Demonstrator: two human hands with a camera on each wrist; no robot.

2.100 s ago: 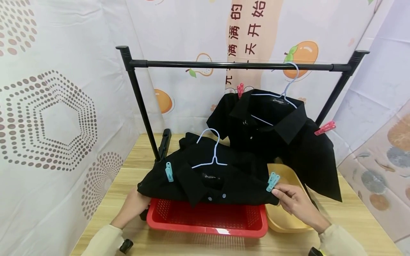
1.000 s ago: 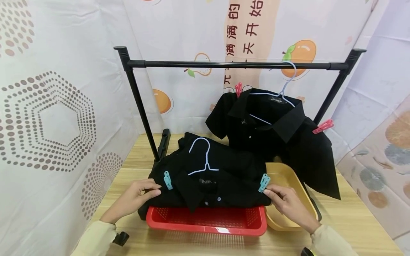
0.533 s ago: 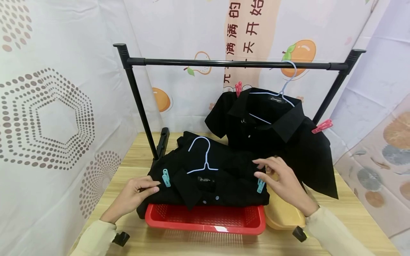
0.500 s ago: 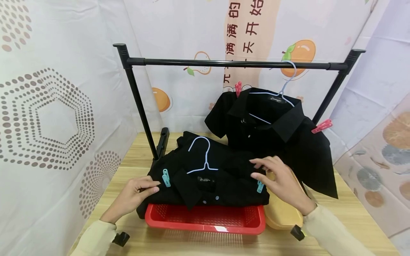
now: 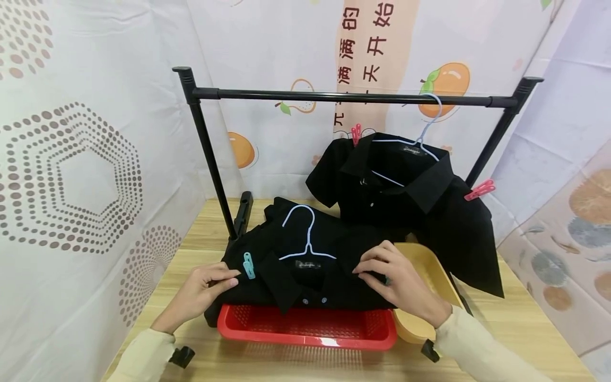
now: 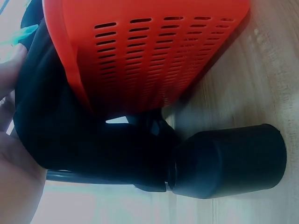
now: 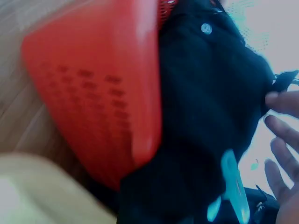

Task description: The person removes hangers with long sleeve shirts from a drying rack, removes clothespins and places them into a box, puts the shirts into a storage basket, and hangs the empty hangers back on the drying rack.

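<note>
Black shirt [image 5: 339, 291] with a pale blue hanger [image 5: 308, 247], spread over the far part of a red basket [image 5: 305, 339] on a wooden desk [image 5: 530, 329]. Beside a teal clip [image 5: 249, 265], at the shirt's left edge in view, the left hand [image 5: 195, 292] — grip closed, cloth between thumb and fingers. At the collar's opposite side, the right hand [image 5: 393, 278], grip partly open, fingers bent — impossible to tell whether holding or only touching. Near those fingers, a second teal clip [image 7: 235, 186]. Farther back, hanging from a black rack [image 5: 305, 96], another dark shirt [image 5: 382, 196].
</note>
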